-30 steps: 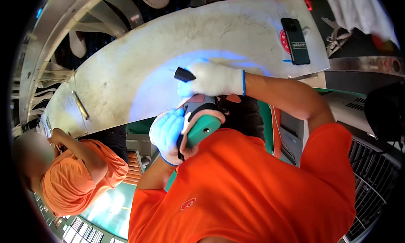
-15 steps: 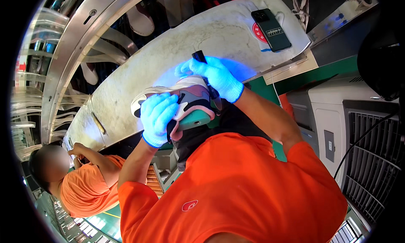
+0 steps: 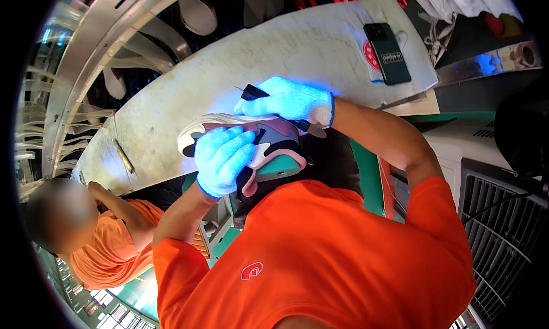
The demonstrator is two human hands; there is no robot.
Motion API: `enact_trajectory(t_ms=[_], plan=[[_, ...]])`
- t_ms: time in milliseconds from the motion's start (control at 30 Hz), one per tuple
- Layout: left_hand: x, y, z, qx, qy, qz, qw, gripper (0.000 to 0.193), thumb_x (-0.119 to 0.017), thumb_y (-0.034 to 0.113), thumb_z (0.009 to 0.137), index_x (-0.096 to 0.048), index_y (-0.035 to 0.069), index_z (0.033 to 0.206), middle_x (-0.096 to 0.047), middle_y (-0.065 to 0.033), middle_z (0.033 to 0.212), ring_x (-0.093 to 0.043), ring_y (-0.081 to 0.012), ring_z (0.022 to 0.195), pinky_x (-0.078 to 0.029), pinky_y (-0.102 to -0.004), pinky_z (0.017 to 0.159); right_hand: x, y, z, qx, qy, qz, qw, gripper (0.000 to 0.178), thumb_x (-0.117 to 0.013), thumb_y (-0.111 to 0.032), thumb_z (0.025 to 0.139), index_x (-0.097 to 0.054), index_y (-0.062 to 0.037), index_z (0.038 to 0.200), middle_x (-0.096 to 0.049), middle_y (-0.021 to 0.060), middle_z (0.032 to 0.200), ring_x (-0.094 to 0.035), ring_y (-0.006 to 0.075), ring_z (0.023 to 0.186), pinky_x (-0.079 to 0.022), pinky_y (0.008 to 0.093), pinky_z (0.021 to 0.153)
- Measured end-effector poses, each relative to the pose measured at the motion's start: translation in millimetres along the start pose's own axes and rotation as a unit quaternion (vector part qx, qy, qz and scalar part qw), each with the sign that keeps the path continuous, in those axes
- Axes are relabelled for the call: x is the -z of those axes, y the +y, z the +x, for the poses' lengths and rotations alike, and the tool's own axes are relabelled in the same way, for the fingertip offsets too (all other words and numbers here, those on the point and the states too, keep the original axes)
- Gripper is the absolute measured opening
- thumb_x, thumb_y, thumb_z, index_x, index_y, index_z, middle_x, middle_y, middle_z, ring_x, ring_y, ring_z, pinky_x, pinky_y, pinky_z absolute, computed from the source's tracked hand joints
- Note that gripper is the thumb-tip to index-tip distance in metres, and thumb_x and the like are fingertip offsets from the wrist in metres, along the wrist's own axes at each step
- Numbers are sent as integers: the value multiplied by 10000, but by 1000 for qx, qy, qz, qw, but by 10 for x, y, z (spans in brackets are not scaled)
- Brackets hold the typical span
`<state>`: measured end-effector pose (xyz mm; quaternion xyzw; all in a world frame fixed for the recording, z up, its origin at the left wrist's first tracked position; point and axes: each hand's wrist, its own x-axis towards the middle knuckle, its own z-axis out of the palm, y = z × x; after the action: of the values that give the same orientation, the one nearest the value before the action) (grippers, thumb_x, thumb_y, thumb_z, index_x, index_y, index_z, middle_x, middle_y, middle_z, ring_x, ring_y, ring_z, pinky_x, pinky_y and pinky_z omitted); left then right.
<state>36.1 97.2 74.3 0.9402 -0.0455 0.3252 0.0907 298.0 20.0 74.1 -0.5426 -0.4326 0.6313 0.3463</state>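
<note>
- Facing a pale table [image 3: 229, 60] at twelve o'clock.
- Clasping a multicolored shoe [image 3: 269, 136] dead center with the left hand [image 3: 225, 159], apparently for steadiness.
- Wrapping the right hand [image 3: 291, 102] around a black tool [image 3: 254, 93], angled toward ten, perhaps sparing the shoe.

Blue central glare (dark, curved rim)

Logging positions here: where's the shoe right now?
In the head view, the shoe sits near centre, in the left hand, just below the right hand.
</note>
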Motion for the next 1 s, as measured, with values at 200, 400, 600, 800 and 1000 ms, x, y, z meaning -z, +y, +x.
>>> enact_trajectory(t_ms=[200,400,600,800,1000], plan=[[-74,-19,-12,-16,29,3,999,277,-818,196,800,-786,100,1058,-828,-102,1199,-792,-307,1035,-616,-446,863,-137,-30,144,108,17,-60,992,391,-727,-416,1045,-813,-36,1071,-767,128,885,-692,187,797,-525,364,732],[-48,-6,97,13,34,-23,999,325,-822,275,814,-739,80,1060,-822,-99,1184,-794,-276,999,-620,-413,844,-183,-478,35,-49,-21,-174,983,403,-663,-404,1051,-792,-33,1138,-767,125,918,-676,218,760,-550,388,748],[-66,68,66,-13,61,26,998,321,-803,242,803,-750,83,1076,-830,-89,1190,-792,-278,992,-622,-417,854,-295,-398,474,41,33,-238,970,466,-709,-457,1022,-795,-24,1170,-766,166,862,-681,211,775,-552,395,715],[42,107,141,30,69,25,997,329,-814,202,792,-775,96,1101,-827,-57,1195,-783,-266,1060,-603,-413,941,621,11,387,39,380,-313,870,572,-754,-570,1013,-771,-1,1057,-777,199,874,-758,335,790,-571,500,725],[338,157,163,131,14,-26,991,525,-925,288,716,-774,77,1172,-728,-148,1404,-745,-361,1183,-594,-449,975,409,469,-346,218,331,-145,906,779,-886,-399,905,-631,-27,1541,-543,210,1672,-504,378,1564,-416,473,1273]])
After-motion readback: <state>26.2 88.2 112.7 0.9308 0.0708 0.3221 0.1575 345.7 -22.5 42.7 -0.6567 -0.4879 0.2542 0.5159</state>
